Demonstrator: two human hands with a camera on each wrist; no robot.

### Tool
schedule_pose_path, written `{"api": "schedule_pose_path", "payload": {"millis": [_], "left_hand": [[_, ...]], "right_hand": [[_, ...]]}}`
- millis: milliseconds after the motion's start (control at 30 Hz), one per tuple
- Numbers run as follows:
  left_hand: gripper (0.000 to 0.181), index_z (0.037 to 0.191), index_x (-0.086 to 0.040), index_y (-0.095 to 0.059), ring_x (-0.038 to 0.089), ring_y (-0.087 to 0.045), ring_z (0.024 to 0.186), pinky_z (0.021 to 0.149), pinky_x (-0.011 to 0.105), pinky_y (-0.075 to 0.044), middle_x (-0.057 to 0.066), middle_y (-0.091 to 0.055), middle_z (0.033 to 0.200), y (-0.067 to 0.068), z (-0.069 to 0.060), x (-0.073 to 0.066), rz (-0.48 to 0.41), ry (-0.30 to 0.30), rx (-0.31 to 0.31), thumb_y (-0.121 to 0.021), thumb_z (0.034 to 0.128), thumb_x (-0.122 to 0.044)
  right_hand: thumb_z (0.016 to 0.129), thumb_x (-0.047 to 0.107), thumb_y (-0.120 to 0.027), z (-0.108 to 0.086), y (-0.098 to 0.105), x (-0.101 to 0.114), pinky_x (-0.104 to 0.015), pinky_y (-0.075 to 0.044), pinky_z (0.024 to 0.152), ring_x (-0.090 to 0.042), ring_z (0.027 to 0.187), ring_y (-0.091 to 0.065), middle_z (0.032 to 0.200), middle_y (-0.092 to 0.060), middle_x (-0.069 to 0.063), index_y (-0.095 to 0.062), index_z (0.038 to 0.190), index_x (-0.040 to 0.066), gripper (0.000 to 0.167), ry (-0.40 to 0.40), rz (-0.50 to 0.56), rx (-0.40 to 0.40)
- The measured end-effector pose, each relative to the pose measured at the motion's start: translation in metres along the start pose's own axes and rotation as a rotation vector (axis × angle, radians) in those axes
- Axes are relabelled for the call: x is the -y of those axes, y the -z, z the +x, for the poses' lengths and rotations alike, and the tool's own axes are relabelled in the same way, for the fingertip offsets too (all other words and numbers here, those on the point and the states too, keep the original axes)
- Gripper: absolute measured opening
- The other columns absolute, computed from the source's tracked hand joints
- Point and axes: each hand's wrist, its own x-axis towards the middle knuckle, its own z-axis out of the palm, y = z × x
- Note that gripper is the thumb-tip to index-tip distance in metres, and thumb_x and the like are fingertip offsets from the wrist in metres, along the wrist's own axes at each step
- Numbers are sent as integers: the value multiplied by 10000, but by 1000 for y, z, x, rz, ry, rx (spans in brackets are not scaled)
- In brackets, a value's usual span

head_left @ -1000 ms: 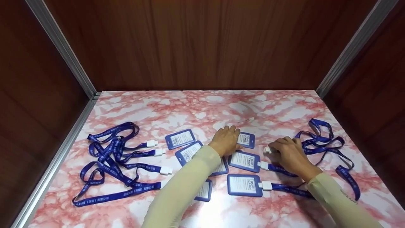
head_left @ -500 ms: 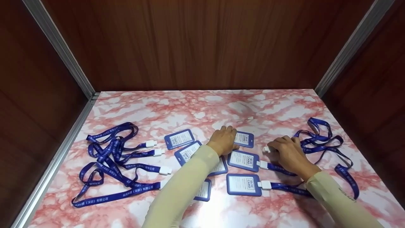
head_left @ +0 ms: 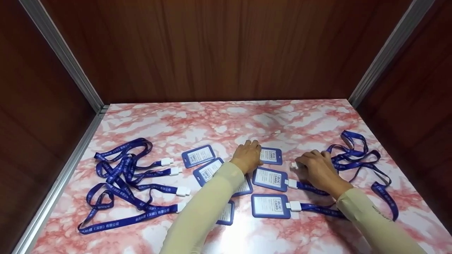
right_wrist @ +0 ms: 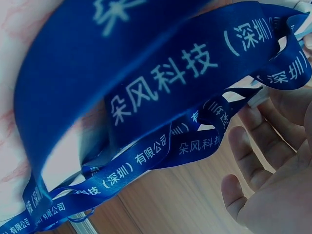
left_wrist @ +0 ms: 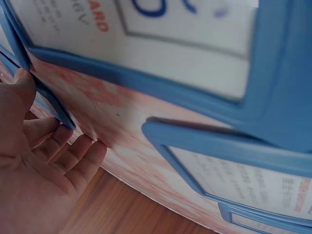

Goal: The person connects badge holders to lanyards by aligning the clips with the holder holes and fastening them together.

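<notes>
Near the middle of the table, my left hand (head_left: 248,156) pinches the left end of a blue-framed badge holder (head_left: 271,156). The left wrist view shows its thumb (left_wrist: 25,87) and fingers on either side of the frame. To the right, my right hand (head_left: 316,167) pinches the white clip (head_left: 294,165) of a blue lanyard (head_left: 348,155). A short gap parts this clip from the badge holder. Printed lanyard loops (right_wrist: 165,78) fill much of the right wrist view, where the clip is mostly hidden by the fingers.
Two badge holders (head_left: 270,179) (head_left: 271,206) lie in front, joined to lanyards by white clips. On the left are several loose badge holders (head_left: 198,156), partly under my left sleeve (head_left: 201,208), and a tangle of lanyards (head_left: 123,176) with white clips. Wooden panels (head_left: 226,49) enclose the marbled table (head_left: 226,120).
The whole scene has shifted slightly left in the head view. Both hands keep their grips, and the clip stays a short way from the badge holder.
</notes>
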Motion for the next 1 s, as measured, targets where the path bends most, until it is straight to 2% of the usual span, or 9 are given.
{"api": "schedule_pose_path", "payload": {"millis": [233, 400, 600, 800, 1000], "left_hand": [[585, 1414, -108, -569, 232, -487, 1239, 994, 385, -486, 36, -522, 1350, 2, 1, -1, 1, 26, 42, -683, 959, -457], [604, 1448, -124, -538, 226, -472, 1265, 1007, 387, -479, 23, -510, 1380, 2, 2, -1, 14, 32, 53, -663, 969, -469], [603, 1452, -125, -534, 227, -477, 1270, 1006, 386, -481, 15, -521, 1390, 1, 3, -2, 21, 30, 54, -661, 970, -465], [586, 1446, -123, -544, 222, -488, 1256, 1005, 379, -479, 15, -533, 1379, 2, 4, -2, 13, 22, 44, -673, 969, -439], [571, 1437, -124, -548, 213, -489, 1246, 998, 368, -478, 11, -533, 1378, 1, 3, -1, 14, 20, 45, -676, 969, -426]], "right_hand": [[817, 182, -861, 3, -2, 0, -504, -360, 779, -299, 866, -588, 932, -716, -46, -716, 898, 130, 175, 19, -11, -27], [848, 177, -835, 5, -4, 0, -498, -349, 761, -306, 847, -578, 891, -697, -50, -720, 898, 119, 139, 24, -23, -22], [822, 74, -809, 9, -8, 0, -513, -360, 775, -304, 827, -572, 869, -686, -48, -725, 909, 109, 126, 18, -36, -12], [764, 2, -743, 15, -10, 1, -511, -364, 758, -302, 771, -555, 787, -641, -29, -680, 807, 126, 146, 32, -30, -46], [766, -24, -701, 19, -12, 1, -509, -360, 746, -297, 758, -553, 760, -626, -18, -656, 768, 138, 169, 22, -30, -34]]}}
